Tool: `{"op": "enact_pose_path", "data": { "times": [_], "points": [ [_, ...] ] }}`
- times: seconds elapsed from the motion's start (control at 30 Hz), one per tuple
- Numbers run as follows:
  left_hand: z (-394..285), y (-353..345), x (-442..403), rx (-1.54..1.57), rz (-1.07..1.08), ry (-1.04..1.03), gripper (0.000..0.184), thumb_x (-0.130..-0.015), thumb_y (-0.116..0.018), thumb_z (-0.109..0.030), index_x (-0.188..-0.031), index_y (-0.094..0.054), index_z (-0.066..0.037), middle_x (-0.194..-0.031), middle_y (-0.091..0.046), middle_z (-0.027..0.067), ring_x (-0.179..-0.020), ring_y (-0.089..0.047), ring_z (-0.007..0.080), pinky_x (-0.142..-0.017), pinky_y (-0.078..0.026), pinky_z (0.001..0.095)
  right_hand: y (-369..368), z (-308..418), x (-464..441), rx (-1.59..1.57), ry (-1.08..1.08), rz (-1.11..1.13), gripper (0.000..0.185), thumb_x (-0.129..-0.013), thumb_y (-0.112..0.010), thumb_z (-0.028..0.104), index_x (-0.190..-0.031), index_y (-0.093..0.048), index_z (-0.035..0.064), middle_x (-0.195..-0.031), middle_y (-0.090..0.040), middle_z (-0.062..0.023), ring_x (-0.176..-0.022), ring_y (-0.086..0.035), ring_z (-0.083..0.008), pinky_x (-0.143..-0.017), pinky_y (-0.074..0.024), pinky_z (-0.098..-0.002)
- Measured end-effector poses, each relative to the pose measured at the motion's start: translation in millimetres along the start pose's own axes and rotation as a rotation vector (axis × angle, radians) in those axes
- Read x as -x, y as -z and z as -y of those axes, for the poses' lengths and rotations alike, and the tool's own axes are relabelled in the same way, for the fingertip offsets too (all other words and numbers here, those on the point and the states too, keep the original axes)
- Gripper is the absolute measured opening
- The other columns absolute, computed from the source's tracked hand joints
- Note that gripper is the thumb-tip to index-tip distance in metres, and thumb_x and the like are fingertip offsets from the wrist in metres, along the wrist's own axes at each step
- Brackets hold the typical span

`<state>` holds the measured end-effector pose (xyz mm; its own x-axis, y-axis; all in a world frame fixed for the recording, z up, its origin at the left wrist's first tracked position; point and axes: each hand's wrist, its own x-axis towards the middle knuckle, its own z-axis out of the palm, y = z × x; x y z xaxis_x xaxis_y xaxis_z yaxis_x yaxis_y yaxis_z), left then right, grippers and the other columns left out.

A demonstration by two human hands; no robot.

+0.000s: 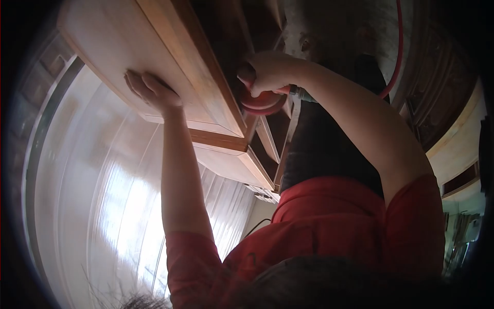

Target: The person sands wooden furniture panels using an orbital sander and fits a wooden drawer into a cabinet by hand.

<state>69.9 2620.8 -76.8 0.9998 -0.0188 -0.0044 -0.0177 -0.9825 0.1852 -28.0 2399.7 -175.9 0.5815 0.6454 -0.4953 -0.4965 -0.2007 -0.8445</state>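
Note:
My left hand (153, 93) lies flat, fingers stretched out, on the pale top panel (123, 36) of a wooden cabinet. My right hand (270, 73) is wrapped round a red, round-based air sander (263, 104). The sander is beside the cabinet's darker front edge (208, 67), by its open compartments. Whether its pad touches the wood I cannot tell. A metal hose fitting (294, 90) sticks out from the sander near my right wrist.
A red hose (400, 49) hangs at the right. Another wooden cabinet section (231, 159) stands close to the first. Bright translucent sheeting (123, 201) covers the left side. Dark carved wooden pieces (437, 87) are at the far right.

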Motion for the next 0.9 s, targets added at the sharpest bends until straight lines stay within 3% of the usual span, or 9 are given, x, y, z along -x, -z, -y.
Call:
{"op": "enact_pose_path", "data": {
  "times": [0.2, 0.43, 0.53, 0.6, 0.83, 0.9],
  "points": [
    [-4.6, -0.2, 1.8, 0.068, -0.007, 0.028, 0.062, -0.101, -0.030, -0.042, -0.144, -0.027, 0.002, -0.152, -0.018, 0.0203, -0.140, -0.021, 0.0342, -0.114, -0.025, 0.0457, -0.6, 20.8, -28.8, 0.109, -0.047, 0.109, 0.088, -0.060, -0.076, 0.024, -0.139, -0.040, 0.0088, -0.090, -0.068, -0.0184, -0.082, -0.068, -0.0319, -0.075, -0.0536, -0.0391],
    [-0.9, -1.5, 2.3, 0.067, -0.017, -0.017, 0.061, -0.101, -0.031, -0.040, -0.144, -0.025, 0.003, -0.150, -0.020, 0.0225, -0.138, -0.022, 0.0368, -0.112, -0.023, 0.0480, -6.1, 9.3, -43.5, 0.008, -0.019, 0.121, 0.080, -0.063, -0.077, 0.021, -0.135, -0.045, 0.0076, -0.096, -0.068, -0.0174, -0.082, -0.068, -0.0308, -0.075, -0.0536, -0.0382],
    [0.7, 1.7, 1.0, 0.029, -0.015, -0.046, 0.060, -0.101, -0.031, -0.040, -0.144, -0.026, 0.003, -0.150, -0.021, 0.0227, -0.139, -0.022, 0.0369, -0.112, -0.023, 0.0479, -11.7, 16.2, -57.5, 0.057, -0.085, 0.260, 0.074, -0.062, -0.077, 0.019, -0.130, -0.050, 0.0064, -0.098, -0.068, -0.0172, -0.085, -0.067, -0.0306, -0.075, -0.0531, -0.0379],
    [0.0, 1.4, 2.1, -0.023, -0.013, -0.071, 0.061, -0.101, -0.030, -0.040, -0.144, -0.026, 0.002, -0.150, -0.020, 0.0221, -0.139, -0.022, 0.0365, -0.113, -0.023, 0.0478, -4.5, 18.0, -46.8, 0.008, -0.005, 0.205, 0.068, -0.061, -0.077, 0.019, -0.123, -0.054, 0.0054, -0.096, -0.068, -0.0167, -0.088, -0.066, -0.0302, -0.076, -0.0523, -0.0383],
    [-2.1, 1.1, 2.9, 0.032, -0.016, -0.037, 0.061, -0.101, -0.030, -0.041, -0.143, -0.026, 0.003, -0.150, -0.022, 0.0211, -0.139, -0.022, 0.0355, -0.113, -0.023, 0.0471, 13.6, 9.1, -9.6, 0.065, -0.099, 0.163, 0.059, -0.061, -0.076, 0.019, -0.115, -0.055, 0.0063, -0.094, -0.067, -0.0162, -0.090, -0.066, -0.0307, -0.077, -0.0518, -0.0389],
    [-0.4, 0.8, 3.1, -0.024, -0.018, -0.061, 0.061, -0.101, -0.030, -0.041, -0.143, -0.026, 0.003, -0.150, -0.022, 0.0204, -0.139, -0.022, 0.0353, -0.113, -0.024, 0.0468, 21.4, -4.7, 17.7, 0.232, -0.065, 0.174, 0.058, -0.061, -0.074, 0.018, -0.115, -0.056, 0.0080, -0.094, -0.067, -0.0157, -0.090, -0.066, -0.0314, -0.076, -0.0521, -0.0398]
  ]
}}
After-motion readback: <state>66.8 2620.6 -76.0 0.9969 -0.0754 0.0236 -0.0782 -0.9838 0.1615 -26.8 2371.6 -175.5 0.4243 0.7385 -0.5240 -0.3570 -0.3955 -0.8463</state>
